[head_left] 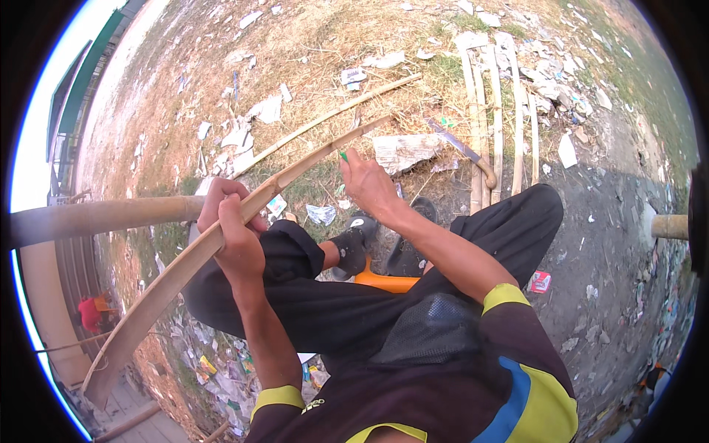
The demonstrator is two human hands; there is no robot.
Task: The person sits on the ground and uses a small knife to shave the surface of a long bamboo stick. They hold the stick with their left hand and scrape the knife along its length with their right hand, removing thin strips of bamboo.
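Note:
My left hand is wrapped round a long split bamboo strip, which slants from the lower left up to the middle of the view. The strip's hollow inner side and a node show just beyond that hand. Close to the strip's far part, my right hand is closed on a small green object. Only its tip sticks out of the fingers, so I cannot make out its kind. Behind my left hand, a thick round bamboo pole runs in from the left.
Several bamboo strips lie ahead on the right, beside a large knife with a curved wooden handle. A pale wooden block and another long strip lie on littered dry grass. An orange stool shows between my legs.

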